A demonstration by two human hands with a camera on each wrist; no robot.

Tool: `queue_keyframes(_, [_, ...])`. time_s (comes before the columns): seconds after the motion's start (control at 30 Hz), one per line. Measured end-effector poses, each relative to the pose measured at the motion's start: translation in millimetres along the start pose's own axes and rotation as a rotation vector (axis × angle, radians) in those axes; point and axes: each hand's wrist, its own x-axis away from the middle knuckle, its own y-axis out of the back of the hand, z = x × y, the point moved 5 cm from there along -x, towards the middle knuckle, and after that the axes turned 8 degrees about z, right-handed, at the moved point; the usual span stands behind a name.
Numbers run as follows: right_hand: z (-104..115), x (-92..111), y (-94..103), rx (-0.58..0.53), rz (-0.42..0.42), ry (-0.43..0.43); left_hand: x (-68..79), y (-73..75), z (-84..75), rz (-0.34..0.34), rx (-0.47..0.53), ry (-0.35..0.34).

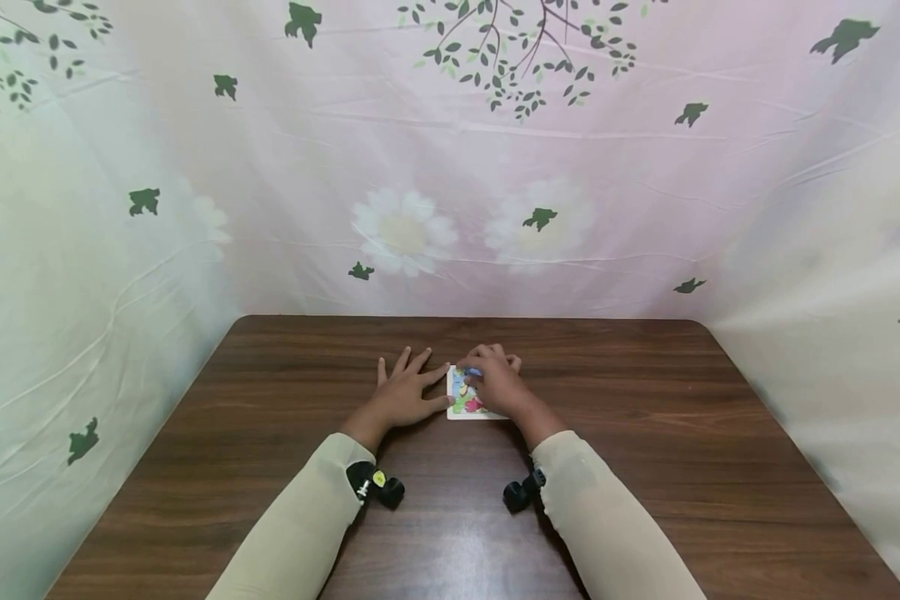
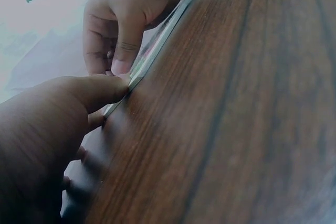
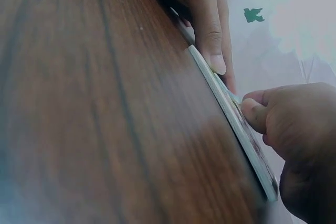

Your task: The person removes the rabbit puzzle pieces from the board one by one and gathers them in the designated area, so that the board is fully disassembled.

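A small picture puzzle board (image 1: 461, 408) with a white border and a bright cartoon picture lies flat on the brown table. My left hand (image 1: 403, 398) rests palm down at its left side, fingers spread, with thumb and forefinger tips at the board's edge. Over the board's right part, my right hand (image 1: 501, 385) is bent down with curled fingers. Its thumb and forefinger pinch at the picture, by a blue patch like a puzzle piece (image 1: 474, 372), mostly hidden under the fingers. From the right wrist, the board's thick pale edge (image 3: 236, 124) shows beside both hands.
The wood-grain table (image 1: 645, 467) stretches out around the hands, with rounded far corners. A pale cloth backdrop (image 1: 450, 158) printed with leaves, birds and flowers hangs behind and at both sides. Black wrist cameras (image 1: 392, 493) sit at both cuffs.
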Motion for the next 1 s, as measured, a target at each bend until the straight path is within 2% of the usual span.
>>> queue_keyframes(0.27, [-15.1,7.2,9.5,-0.102,-0.101,0.027,1.1,0.1,-2.1,-0.006,0.010,-0.003])
queue_keyframes(0.63, [-41.3,26.1,27.5,-0.111,-0.241,0.040,1.7,2.1,-1.9,0.001,0.013,0.005])
queue_keyframes(1.0, [-69.0,44.2,44.7,-0.102,-0.260,0.005,3.3,1.7,-1.3,-0.006,0.020,0.010])
